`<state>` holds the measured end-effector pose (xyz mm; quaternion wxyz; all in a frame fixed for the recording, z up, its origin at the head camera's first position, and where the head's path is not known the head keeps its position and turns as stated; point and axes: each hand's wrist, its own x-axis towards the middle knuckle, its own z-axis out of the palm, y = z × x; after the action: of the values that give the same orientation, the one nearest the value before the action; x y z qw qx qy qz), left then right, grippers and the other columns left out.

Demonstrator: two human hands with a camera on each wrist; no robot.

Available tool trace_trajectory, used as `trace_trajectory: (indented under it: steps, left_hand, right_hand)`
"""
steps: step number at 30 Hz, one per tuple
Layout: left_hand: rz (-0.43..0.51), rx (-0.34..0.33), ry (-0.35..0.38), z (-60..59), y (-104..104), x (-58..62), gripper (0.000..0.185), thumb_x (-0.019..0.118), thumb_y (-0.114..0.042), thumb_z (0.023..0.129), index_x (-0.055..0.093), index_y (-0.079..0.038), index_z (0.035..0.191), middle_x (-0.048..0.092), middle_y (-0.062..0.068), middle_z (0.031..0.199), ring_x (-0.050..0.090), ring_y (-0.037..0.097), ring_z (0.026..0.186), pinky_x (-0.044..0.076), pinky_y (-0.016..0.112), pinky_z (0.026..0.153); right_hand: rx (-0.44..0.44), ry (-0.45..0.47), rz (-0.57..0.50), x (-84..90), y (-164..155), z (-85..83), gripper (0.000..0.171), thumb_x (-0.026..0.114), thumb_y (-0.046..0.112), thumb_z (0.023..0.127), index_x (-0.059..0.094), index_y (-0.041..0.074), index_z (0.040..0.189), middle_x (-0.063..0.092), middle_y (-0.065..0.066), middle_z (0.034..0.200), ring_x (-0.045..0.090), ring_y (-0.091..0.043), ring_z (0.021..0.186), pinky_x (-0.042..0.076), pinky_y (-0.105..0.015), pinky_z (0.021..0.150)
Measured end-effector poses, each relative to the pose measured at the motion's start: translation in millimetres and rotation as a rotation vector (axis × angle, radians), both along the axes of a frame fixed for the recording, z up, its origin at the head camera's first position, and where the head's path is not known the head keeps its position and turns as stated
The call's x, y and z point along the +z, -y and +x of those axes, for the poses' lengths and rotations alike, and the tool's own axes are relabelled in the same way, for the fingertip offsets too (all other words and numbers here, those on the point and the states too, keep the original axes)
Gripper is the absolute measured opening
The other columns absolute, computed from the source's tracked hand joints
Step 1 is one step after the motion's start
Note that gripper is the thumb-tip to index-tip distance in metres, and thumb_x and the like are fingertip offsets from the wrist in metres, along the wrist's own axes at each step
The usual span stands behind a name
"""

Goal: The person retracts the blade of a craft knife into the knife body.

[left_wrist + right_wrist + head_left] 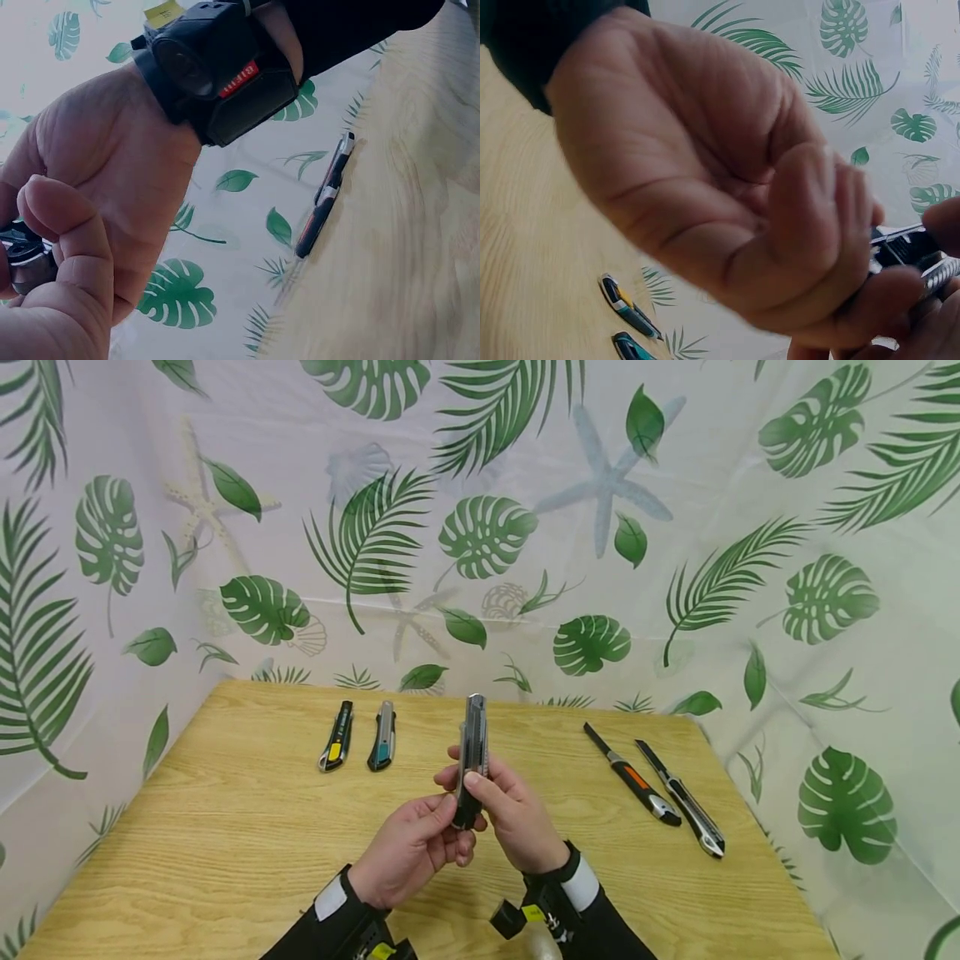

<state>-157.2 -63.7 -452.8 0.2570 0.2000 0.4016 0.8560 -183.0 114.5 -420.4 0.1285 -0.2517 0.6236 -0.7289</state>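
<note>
A grey and black utility knife [474, 739] stands nearly upright above the middle of the table, its metal end pointing up. My right hand [525, 820] grips it, thumb across the front and fingers behind. Lower down, my left hand [408, 850] pinches the knife's dark bottom end between thumb and fingers. In the right wrist view, a dark piece of the knife [904, 251] shows between the fingertips of both hands. Curled fingers cover much of the knife's end [31, 271] in the left wrist view.
On the wooden table [225, 810], a yellow-marked cutter [337, 737] and a teal-marked cutter [382, 737] lie at the back left. An orange-marked cutter [633, 777] and a silver-black one [684, 802] lie to the right. A leaf-patterned sheet [495, 593] hangs behind.
</note>
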Motion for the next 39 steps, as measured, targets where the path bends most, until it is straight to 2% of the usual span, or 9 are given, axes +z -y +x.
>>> trace_trajectory:
  steps: [8,16,20,22,25,29,32,35,39]
  left_hand:
    - [0.001,-0.016,-0.03,-1.3,2,-0.1,0.04,0.042,-0.03,0.112,0.056,-0.001,0.135,0.066,0.007,0.112,0.057,0.013,0.081,0.05,0.028,0.075]
    - [-0.023,-0.078,-0.027,-1.8,4,-4.3,0.05,0.038,-0.032,0.112,0.044,0.006,0.145,0.065,0.006,0.11,0.06,0.011,0.079,0.05,0.027,0.074]
    - [-0.063,-0.084,-0.037,-1.5,5,-6.0,0.052,0.034,-0.034,0.113,0.044,0.007,0.143,0.065,0.006,0.109,0.061,0.012,0.08,0.051,0.027,0.074]
    - [-0.134,-0.027,-0.057,-0.4,4,-6.5,0.051,0.036,-0.035,0.112,0.048,0.006,0.139,0.065,0.007,0.11,0.061,0.013,0.081,0.052,0.027,0.074]
    - [-0.356,0.172,-0.152,1.8,1,-5.3,0.048,0.051,-0.036,0.108,0.055,0.005,0.134,0.067,0.007,0.105,0.065,0.016,0.082,0.056,0.029,0.075]
    - [-0.725,0.507,-0.399,2.6,-10,-5.5,0.052,0.074,-0.038,0.094,0.063,-0.005,0.134,0.07,0.002,0.095,0.067,0.015,0.078,0.057,0.029,0.068]
    - [-0.869,0.671,-0.585,0.6,-17,-7.8,0.044,0.081,-0.035,0.089,0.07,-0.014,0.126,0.069,-0.007,0.091,0.063,0.009,0.07,0.054,0.026,0.061]
    - [-0.9,0.727,-0.683,-3.4,-21,-10.2,0.032,0.081,-0.034,0.089,0.073,-0.018,0.116,0.066,-0.012,0.086,0.058,0.006,0.064,0.051,0.025,0.056]
    - [-0.914,0.72,-0.675,-12.5,-24,-12.9,0.033,0.079,-0.042,0.089,0.074,-0.019,0.113,0.066,-0.014,0.081,0.056,0.006,0.062,0.049,0.026,0.054]
  right_hand:
    - [0.038,-0.006,-0.008,-4.1,-4,1.4,0.043,0.045,0.02,0.111,0.041,-0.001,0.149,0.065,-0.008,0.127,0.049,-0.029,0.131,0.034,-0.04,0.107]
    - [0.113,0.002,-0.044,-12.9,-16,-0.1,0.053,0.034,0.029,0.113,0.036,-0.009,0.151,0.067,-0.002,0.126,0.05,-0.024,0.133,0.032,-0.04,0.112]
    - [0.123,0.007,-0.069,-18.6,-21,-1.6,0.05,0.037,0.025,0.113,0.04,-0.008,0.15,0.068,-0.001,0.126,0.051,-0.022,0.132,0.033,-0.037,0.113]
    - [0.107,0.014,-0.074,-21.1,-22,-1.8,0.045,0.043,0.022,0.111,0.045,-0.005,0.147,0.068,-0.002,0.125,0.055,-0.021,0.128,0.036,-0.036,0.111]
    - [0.057,0.019,-0.06,-22.5,-23,-2.2,0.039,0.05,0.018,0.109,0.05,-0.001,0.142,0.067,-0.004,0.124,0.057,-0.021,0.124,0.04,-0.035,0.107]
    - [-0.044,0.048,-0.005,-22.6,-21,-2.8,0.039,0.055,0.019,0.107,0.05,0.0,0.141,0.062,-0.01,0.127,0.058,-0.023,0.122,0.045,-0.035,0.104]
    - [-0.121,0.074,0.034,-23.9,-18,-2.3,0.04,0.057,0.02,0.106,0.051,-0.001,0.14,0.061,-0.012,0.126,0.057,-0.024,0.12,0.048,-0.035,0.1]
    - [-0.18,0.085,0.066,-26.1,-16,-2.3,0.038,0.06,0.02,0.105,0.055,-0.001,0.136,0.06,-0.012,0.123,0.055,-0.025,0.116,0.049,-0.036,0.095]
    - [-0.234,0.081,0.125,-31.6,-19,-6.7,0.038,0.061,0.025,0.105,0.058,0.0,0.134,0.061,-0.015,0.122,0.057,-0.025,0.112,0.05,-0.036,0.092]
